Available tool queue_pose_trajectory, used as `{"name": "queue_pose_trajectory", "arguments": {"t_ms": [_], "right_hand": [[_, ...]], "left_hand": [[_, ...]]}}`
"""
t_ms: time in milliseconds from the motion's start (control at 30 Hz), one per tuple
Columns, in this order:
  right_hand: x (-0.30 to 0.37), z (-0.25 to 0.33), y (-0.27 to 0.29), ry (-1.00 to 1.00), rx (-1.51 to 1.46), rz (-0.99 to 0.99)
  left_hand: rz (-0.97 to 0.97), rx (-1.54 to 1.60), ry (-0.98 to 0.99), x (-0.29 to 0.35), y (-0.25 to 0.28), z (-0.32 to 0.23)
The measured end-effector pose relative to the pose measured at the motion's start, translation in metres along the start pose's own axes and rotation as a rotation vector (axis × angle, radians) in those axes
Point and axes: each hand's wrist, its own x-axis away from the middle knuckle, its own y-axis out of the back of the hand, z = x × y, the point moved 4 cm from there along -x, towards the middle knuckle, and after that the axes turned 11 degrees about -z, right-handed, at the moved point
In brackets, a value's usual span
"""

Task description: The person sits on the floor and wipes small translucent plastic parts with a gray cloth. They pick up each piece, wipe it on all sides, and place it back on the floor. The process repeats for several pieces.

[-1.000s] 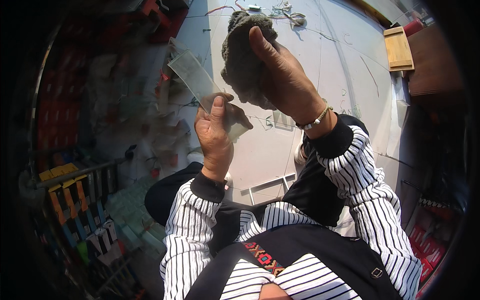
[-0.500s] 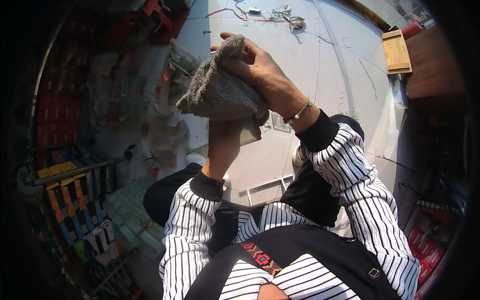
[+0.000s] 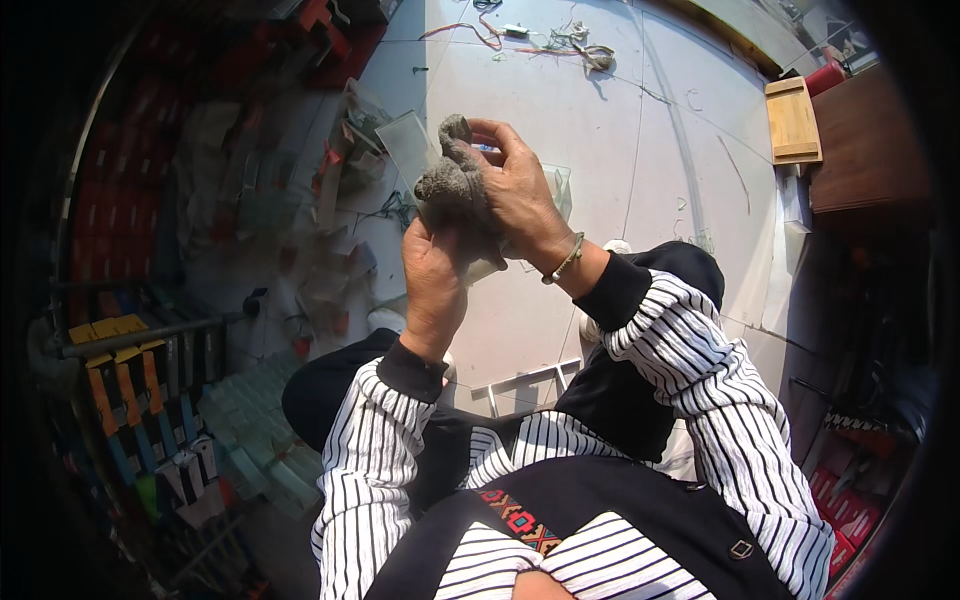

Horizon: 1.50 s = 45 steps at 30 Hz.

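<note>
A crumpled grey cloth (image 3: 455,182) is bunched in my right hand (image 3: 527,198), whose fingers curl round it. Just below, my left hand (image 3: 434,285) is closed at the lower edge of a clear, flat-sided piece (image 3: 405,145), glass or plastic, part of it sticking out at the upper left of the cloth. The cloth presses against this piece. Most of the clear piece and my left fingertips are hidden behind the cloth and my hands. Another clear edge (image 3: 562,190) shows right of my right hand; whether it belongs to the same piece I cannot tell.
Pale floor tiles (image 3: 600,130) lie below, with cords and scraps (image 3: 570,45) at the far side. Clear packages (image 3: 265,430) and a rack of packaged goods (image 3: 150,400) stand at left. A wooden stool-like block (image 3: 793,120) is at right.
The cloth, spread wide before, is now bunched smaller. My right hand has come down slightly and nearer my left hand, and the clear piece's upper part has come into sight.
</note>
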Motion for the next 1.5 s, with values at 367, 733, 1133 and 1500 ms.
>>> {"name": "queue_pose_trajectory", "arguments": {"t_ms": [367, 733, 1133, 1500], "right_hand": [[0.013, 0.016, -0.004, -0.119, 0.01, 0.314], [0.02, 0.052, -0.011, 0.551, 0.258, 0.337], [-0.009, 0.014, 0.001, -0.289, -0.352, 0.469], [-0.015, 0.046, 0.019, 0.166, -0.256, 0.281]], "left_hand": [[-0.044, -0.047, -0.141, -0.004, 0.003, -0.019], [0.059, -0.441, -0.057, -0.007, 0.011, 0.003], [0.174, -0.186, 0.115, 0.0, 0.0, 0.004], [0.299, 0.035, 0.413, 0.015, -0.02, -0.007]]}}
